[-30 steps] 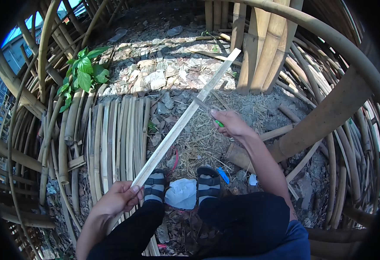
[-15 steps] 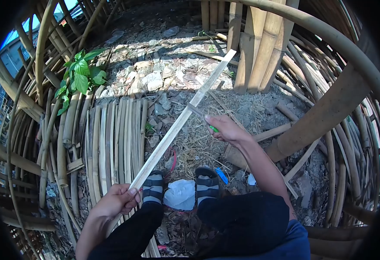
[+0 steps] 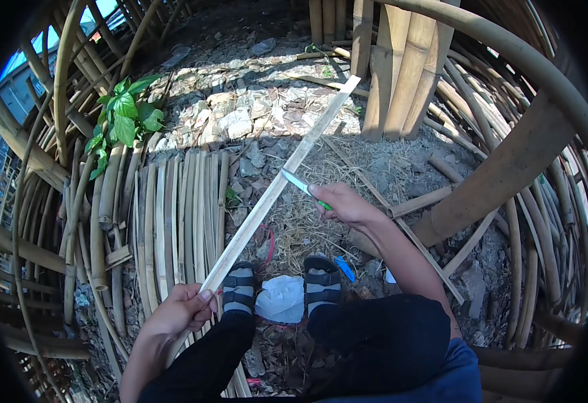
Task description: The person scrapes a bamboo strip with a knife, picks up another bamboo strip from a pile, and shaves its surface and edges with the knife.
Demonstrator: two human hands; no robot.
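A long pale bamboo strip (image 3: 260, 209) slants from the lower left up to the right, its far end over the sunlit stones. My left hand (image 3: 176, 314) is closed around its lower part, near my knee. In my right hand (image 3: 348, 205) is a knife (image 3: 297, 182) with a green handle, mostly covered by my fingers. The blade's tip end meets the strip's right edge, a little above its middle.
Split bamboo strips (image 3: 181, 221) lie side by side at the left, below a leafy plant (image 3: 125, 114). Thick bamboo poles (image 3: 411, 74) stand upper right, and a large pole (image 3: 495, 174) slants nearby. White paper (image 3: 280, 299) lies between my sandals, a blue scrap (image 3: 345, 269) beside them.
My right hand and the knife have moved down and left along the strip, and the blade now shows its flat side. The strip's far end has shifted slightly left. My left hand keeps its hold.
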